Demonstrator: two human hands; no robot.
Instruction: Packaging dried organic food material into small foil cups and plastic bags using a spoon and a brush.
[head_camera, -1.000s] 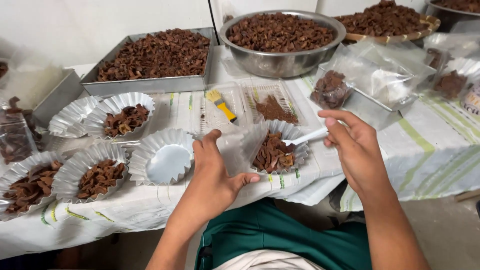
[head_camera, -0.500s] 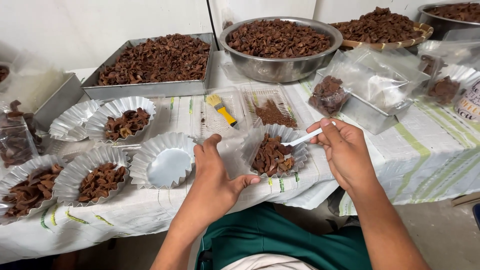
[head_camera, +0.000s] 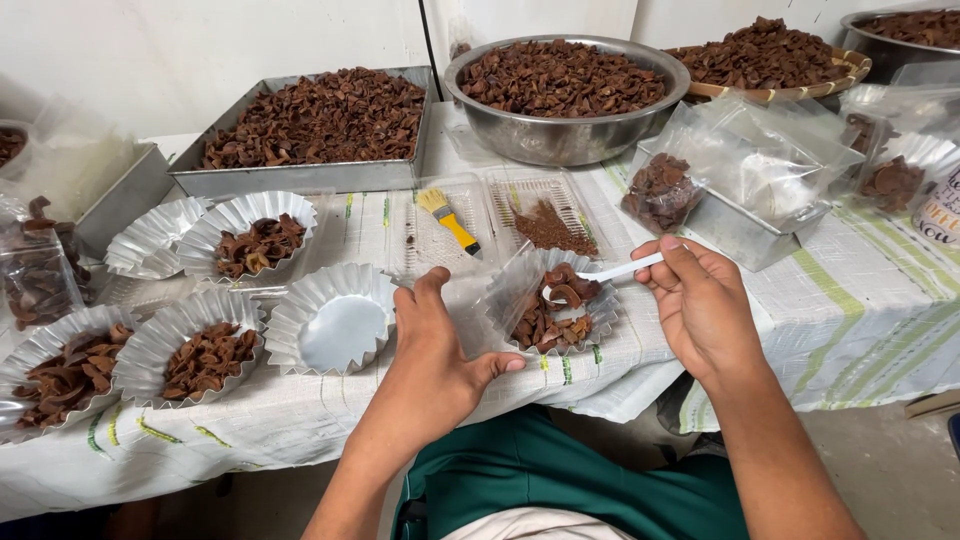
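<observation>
A rectangular metal tray (head_camera: 300, 175) and a round steel bowl (head_camera: 566, 135) hold brown dried pieces at the bench's (head_camera: 850, 320) back. A yellow-handled brush (head_camera: 447, 220) lies between them, nearer the front, beside an empty fluted paper cup (head_camera: 330, 318).

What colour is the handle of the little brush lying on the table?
Yellow. The brush has a yellow handle and pale bristles, seen best in the head view.

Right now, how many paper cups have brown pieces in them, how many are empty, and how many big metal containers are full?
Fluted paper cups with brown pieces: 4
Empty fluted paper cups: 2
Big metal containers of brown pieces: 3
Total: 9
</observation>
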